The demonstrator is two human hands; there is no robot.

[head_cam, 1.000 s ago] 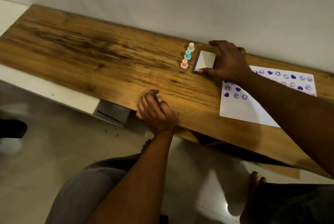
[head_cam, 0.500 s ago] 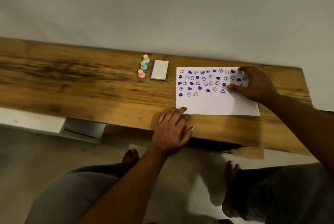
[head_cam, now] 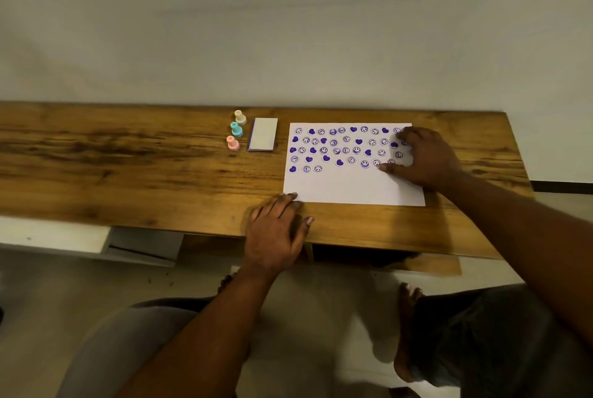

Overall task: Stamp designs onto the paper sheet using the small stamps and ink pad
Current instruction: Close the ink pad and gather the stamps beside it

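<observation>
A white paper sheet [head_cam: 340, 186] lies on the wooden table [head_cam: 128, 173], covered in its upper part with several purple smiley and heart prints. My right hand [head_cam: 423, 158] rests flat on the sheet's right side, fingers spread, holding nothing. My left hand [head_cam: 276, 227] lies flat on the table at the front edge, its fingertips touching the sheet's near left corner. To the left of the sheet sits the closed ink pad [head_cam: 263, 134], white with a purple edge. Beside it stand three small stamps in a row: cream [head_cam: 240, 117], teal [head_cam: 236, 129] and pink [head_cam: 233, 143].
A pale wall rises right behind the table. The table's front edge runs just under my left hand, with my knees and bare feet [head_cam: 407, 333] on the tiled floor below. A white cabinet [head_cam: 64, 237] sits under the table at the left.
One second ago my right hand was on the ink pad; it has moved right onto the sheet. My left hand opened flat and shifted to the sheet's corner. The view swung right.
</observation>
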